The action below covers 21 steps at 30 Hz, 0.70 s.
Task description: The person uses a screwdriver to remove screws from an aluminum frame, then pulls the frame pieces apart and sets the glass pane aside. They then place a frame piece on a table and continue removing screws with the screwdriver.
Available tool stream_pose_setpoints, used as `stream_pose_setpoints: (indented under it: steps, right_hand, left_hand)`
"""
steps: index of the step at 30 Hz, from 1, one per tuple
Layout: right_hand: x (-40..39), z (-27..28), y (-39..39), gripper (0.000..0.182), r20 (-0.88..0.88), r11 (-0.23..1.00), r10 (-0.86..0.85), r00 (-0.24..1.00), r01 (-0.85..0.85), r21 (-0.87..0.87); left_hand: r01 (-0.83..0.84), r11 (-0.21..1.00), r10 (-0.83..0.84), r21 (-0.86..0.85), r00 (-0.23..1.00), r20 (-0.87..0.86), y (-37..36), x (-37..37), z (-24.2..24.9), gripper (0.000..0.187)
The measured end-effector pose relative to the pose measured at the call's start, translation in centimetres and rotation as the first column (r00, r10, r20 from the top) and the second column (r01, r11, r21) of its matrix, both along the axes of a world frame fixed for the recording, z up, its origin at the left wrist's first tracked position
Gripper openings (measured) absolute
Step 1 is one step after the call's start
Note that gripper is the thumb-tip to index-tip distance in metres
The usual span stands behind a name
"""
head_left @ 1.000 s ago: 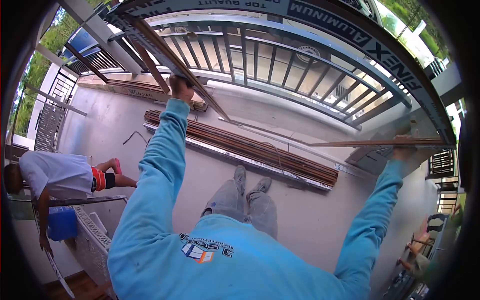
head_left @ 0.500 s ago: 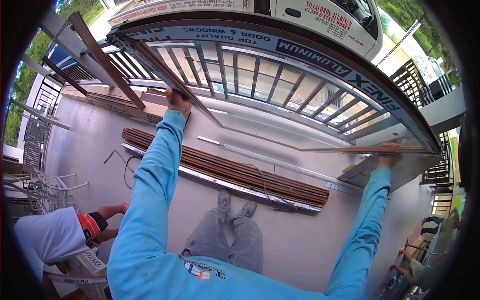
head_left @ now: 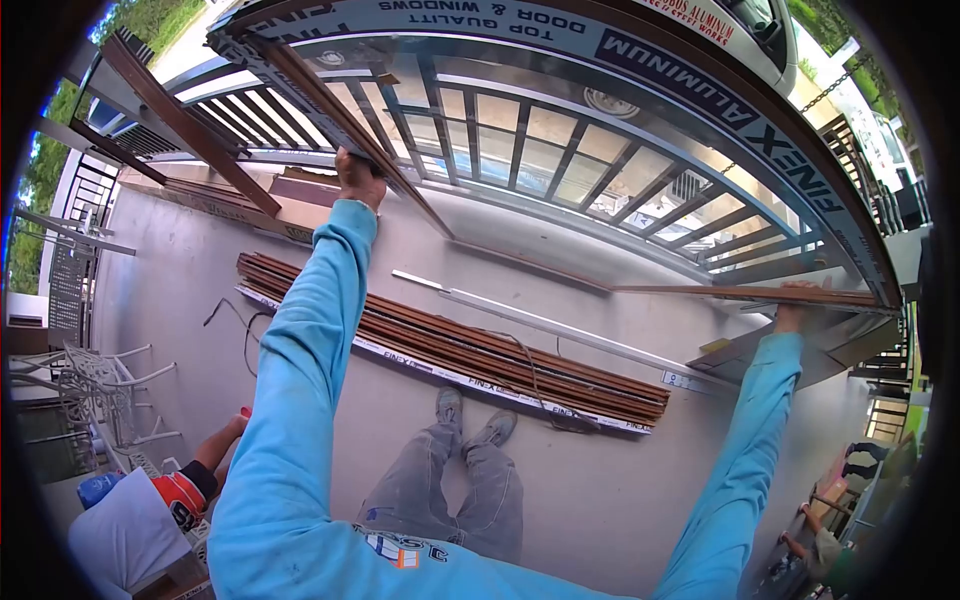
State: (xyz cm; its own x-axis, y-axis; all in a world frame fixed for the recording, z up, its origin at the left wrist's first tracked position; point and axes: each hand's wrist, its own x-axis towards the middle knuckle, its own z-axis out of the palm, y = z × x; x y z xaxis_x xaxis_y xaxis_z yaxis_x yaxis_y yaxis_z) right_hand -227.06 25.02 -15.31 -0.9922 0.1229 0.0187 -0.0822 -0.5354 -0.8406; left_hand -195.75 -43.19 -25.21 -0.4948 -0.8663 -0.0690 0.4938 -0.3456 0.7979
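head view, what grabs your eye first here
A big glazed aluminium frame fills the upper view, held up by the left hand on its left rail and the right hand at its right corner. Below it, a bundle of brown profiles lies on the concrete floor, just ahead of the person's shoes.

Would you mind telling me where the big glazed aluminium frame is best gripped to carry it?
By its two brown side rails, from beneath and outside, as the left hand and right hand grip the frame: it is wide and glazed, so only the rails offer firm edges.
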Motion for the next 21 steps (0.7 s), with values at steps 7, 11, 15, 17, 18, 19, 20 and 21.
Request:
stream_pose_setpoints:
  steps: [7,11,15,17,18,19,20,21]
  right_hand:
    - [-2.3,-0.6,-2.6,0.041,-0.061,0.985,-0.042,0.997,0.052,0.166]
    - [-6.3,-2.1,-1.4,0.037,-0.117,0.92,-0.189,0.975,0.218,0.327]
    - [-11.3,-1.3,-2.3,0.051,-0.093,0.884,-0.241,0.966,0.258,0.389]
    - [-12.8,1.1,-1.9,0.062,0.051,0.978,-0.09,0.995,0.078,0.194]
    - [-13.3,1.8,-2.0,0.066,0.078,0.986,-0.006,0.997,-0.008,0.169]
    - [-13.1,2.7,-3.3,0.068,0.108,0.988,0.03,0.994,-0.046,0.147]
    - [-12.6,3.4,-4.5,0.067,0.104,0.985,0.038,0.994,-0.055,0.165]
    - [-12.7,3.7,-5.3,0.067,0.101,0.981,0.045,0.994,-0.063,0.184]
  left_hand:
    - [0.022,0.997,-0.02,0.074,0.999,-0.037,-0.8,-1.8,-0.9,0.014]
    - [0.036,0.999,-0.037,0.014,0.999,0.017,-2.0,-3.9,-2.1,0.019]
    - [0.087,0.996,-0.087,0.02,0.996,0.0,-3.9,-7.1,-4.7,0.038]
    - [0.073,0.997,-0.074,0.022,0.996,0.041,-3.7,-8.3,-4.1,0.046]
    - [0.065,0.998,-0.064,-0.006,0.995,0.073,-3.9,-8.8,-4.7,0.048]
    - [0.06,0.998,-0.058,-0.022,0.994,0.092,-3.6,-9.1,-4.5,0.048]
    - [0.061,0.997,-0.057,-0.036,0.992,0.111,-3.2,-9.5,-4.5,0.048]
    - [-0.007,0.991,0.032,-0.136,0.983,0.182,-1.3,-9.5,-2.4,0.052]
